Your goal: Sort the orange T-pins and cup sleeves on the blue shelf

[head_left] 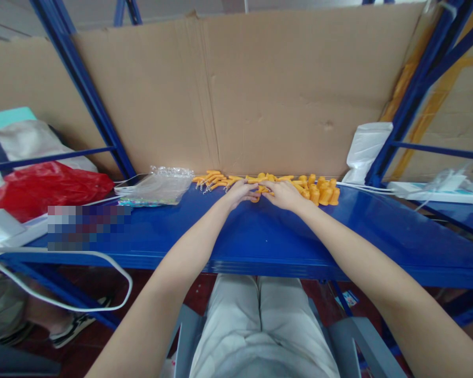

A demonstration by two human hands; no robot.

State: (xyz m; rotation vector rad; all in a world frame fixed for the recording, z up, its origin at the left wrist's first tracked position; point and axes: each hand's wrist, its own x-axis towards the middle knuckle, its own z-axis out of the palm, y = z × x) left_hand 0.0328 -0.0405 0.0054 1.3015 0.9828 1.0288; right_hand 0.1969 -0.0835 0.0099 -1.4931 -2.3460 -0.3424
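Note:
Many small orange-yellow pieces lie in a row along the back of the blue table, against the cardboard. At the left of the row, slim orange pieces with metal chains (209,182) are bunched together. Stubby orange cylinder-like pieces (324,195) stand close together at the right end. My left hand (240,193) reaches into the middle of the row, fingers stretched towards the right. Facing it, my right hand (283,194) rests over the orange pieces with its fingers apart. The fingertips of both hands nearly meet, and some pieces beneath them are hidden.
A stack of clear plastic bags (157,188) lies left of the row. Farther left are a red plastic bag (51,190) and a white cable (114,262). A white packet (366,149) leans by the right blue post. Cardboard (276,94) walls the back.

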